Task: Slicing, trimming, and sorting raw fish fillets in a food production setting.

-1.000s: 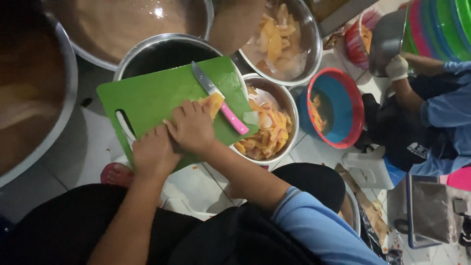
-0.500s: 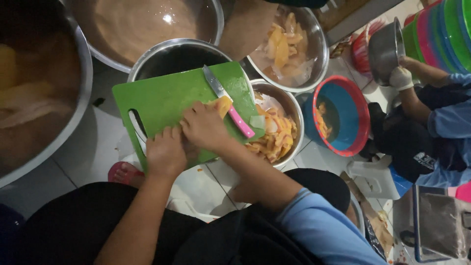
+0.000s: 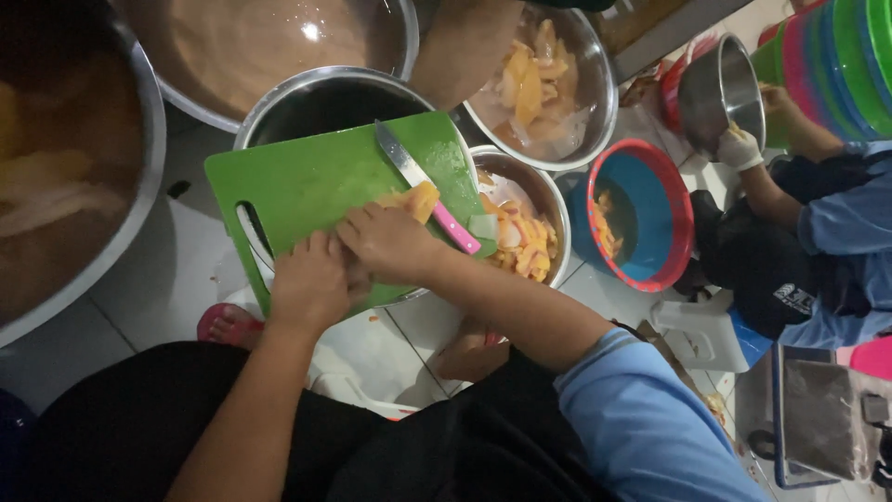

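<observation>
We see a pale tiled floor [image 3: 177,279] crowded with large steel basins [image 3: 279,56], a blue bowl with a red rim [image 3: 641,214] and stacked bright plastic tubs [image 3: 836,56] under dim light.

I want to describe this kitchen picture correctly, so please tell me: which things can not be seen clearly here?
All in the head view:
- Orange fruit piece on the green plastic cutting board: mostly covered by the right hand.
- Left hand: its fingertips are hidden under the right hand.
- Pink-handled knife: lying on the board or on the fruit, unclear.
- Large steel basin at left: cut off by the edge, contents dark and blurred.
</observation>
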